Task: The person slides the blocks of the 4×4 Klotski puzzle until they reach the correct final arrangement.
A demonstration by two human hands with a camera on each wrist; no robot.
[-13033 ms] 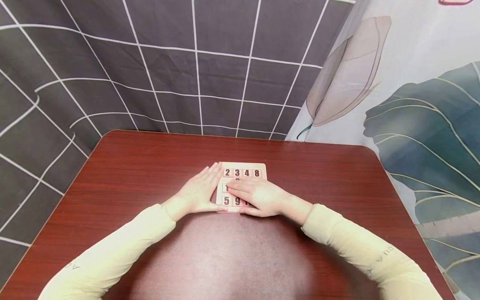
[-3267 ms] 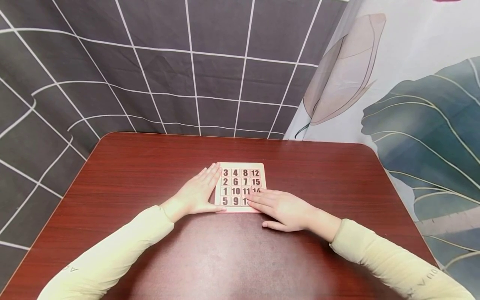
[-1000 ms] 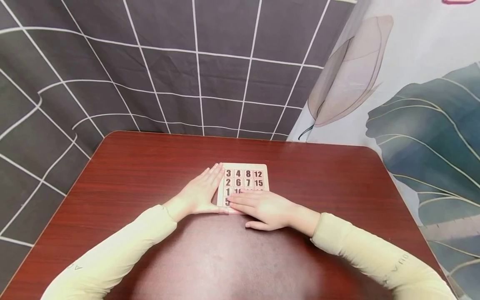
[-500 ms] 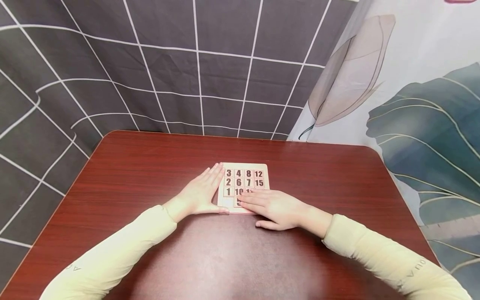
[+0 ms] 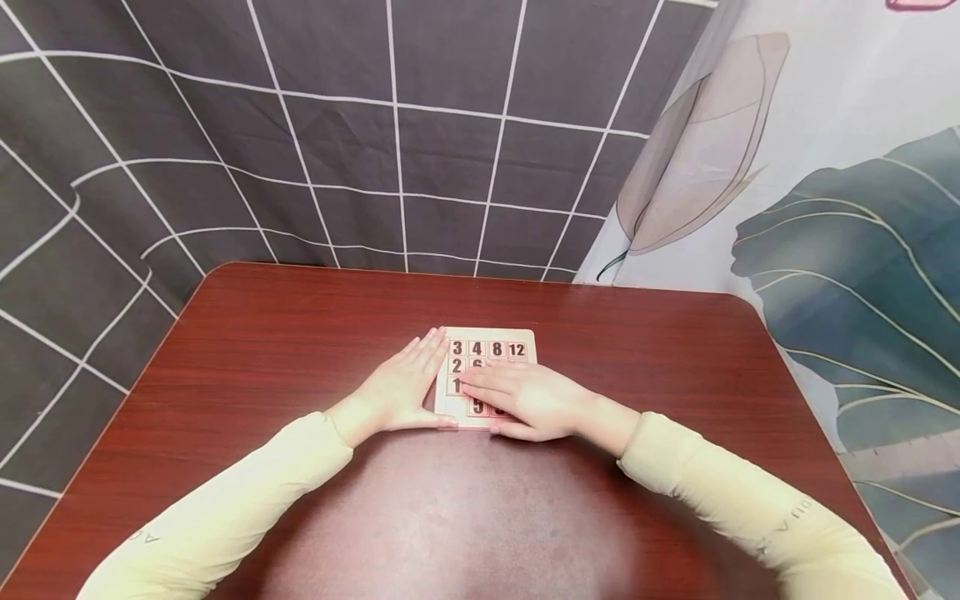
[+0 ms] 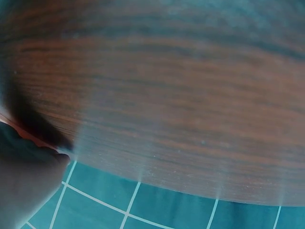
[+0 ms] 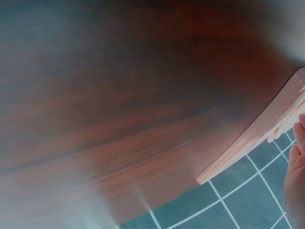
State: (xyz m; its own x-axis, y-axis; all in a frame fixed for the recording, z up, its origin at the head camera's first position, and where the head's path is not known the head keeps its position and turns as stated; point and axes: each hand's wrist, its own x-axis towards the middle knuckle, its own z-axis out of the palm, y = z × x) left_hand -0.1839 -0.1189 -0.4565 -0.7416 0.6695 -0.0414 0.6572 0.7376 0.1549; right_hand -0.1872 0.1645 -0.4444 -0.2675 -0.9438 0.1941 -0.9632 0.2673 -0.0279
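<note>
A sliding number puzzle [image 5: 491, 333] lies flat on the table, its top row reading 3, 4, 8, 12. Along its left side rests my left hand [image 5: 397, 385], fingers straight and thumb spread to the lower left corner. My right hand [image 5: 536, 398] lies over the right and middle tiles with its straight fingertips near the 1 tile [image 5: 454, 386]. The bottom left slot [image 5: 455, 407] holds no tile, and the 5 tile [image 5: 477, 407] sits just right of it. Several tiles are hidden under the right hand. In the right wrist view the puzzle's side [image 7: 248, 138] shows beside the fingers.
The red-brown wooden table [image 5: 300, 317] extends around the puzzle. Behind it hangs a dark curtain [image 5: 442, 150] with white grid lines. To the right is a white curtain [image 5: 825, 92] with a leaf print.
Since one second ago, the 5 tile has shifted one place right, leaving the corner slot bare. Over the last half second my right hand moved left and up the board. My left hand stayed put.
</note>
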